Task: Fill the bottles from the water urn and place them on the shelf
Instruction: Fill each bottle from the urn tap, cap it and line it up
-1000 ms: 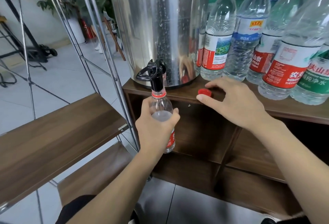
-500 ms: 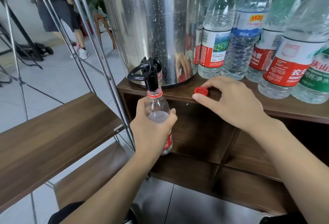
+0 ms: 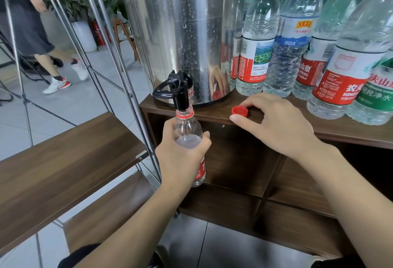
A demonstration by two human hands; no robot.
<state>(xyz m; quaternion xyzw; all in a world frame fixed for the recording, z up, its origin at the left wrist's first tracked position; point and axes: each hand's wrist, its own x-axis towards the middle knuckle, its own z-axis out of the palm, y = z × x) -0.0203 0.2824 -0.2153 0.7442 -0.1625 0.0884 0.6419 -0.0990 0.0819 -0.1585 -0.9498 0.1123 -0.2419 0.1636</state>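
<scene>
1. Two bare hands reach in from the bottom edge of the frame, one per arm.
2. One left hand (image 3: 182, 157), centre of frame, has its fingers and thumb wrapped round a bottle (image 3: 188, 140), holding it upright.
3. One bottle is held this way; its open neck, ringed in red, sits right under the black tap (image 3: 177, 91), touching or nearly so. Its water level shows just above the gripping fingers.
4. One steel urn (image 3: 187, 33) stands at upper centre on the wooden counter (image 3: 350, 133), beaded with droplets, its tap jutting past the counter's front edge.
5. One right hand (image 3: 274, 125) rests on the counter right of centre, curled over one red cap (image 3: 239, 111); a fingertip touches the cap's far side and the thumb lies just in front. Whether it is actually pinching the cap cannot be told.
6. Five bottles are clearly countable at upper right, standing on the counter beside the urn (image 3: 257, 40); more caps peek out behind them, too hidden to count. Labels are red, blue, and green.
7. Two wooden shelves (image 3: 63, 157) of a metal-framed rack fill the lower left, one above the other.
8. One other person (image 3: 32, 31) is at upper left, seen from the waist down, in white trainers on a tiled floor.
9. One potted plant (image 3: 83, 12) stands behind that rack.
</scene>
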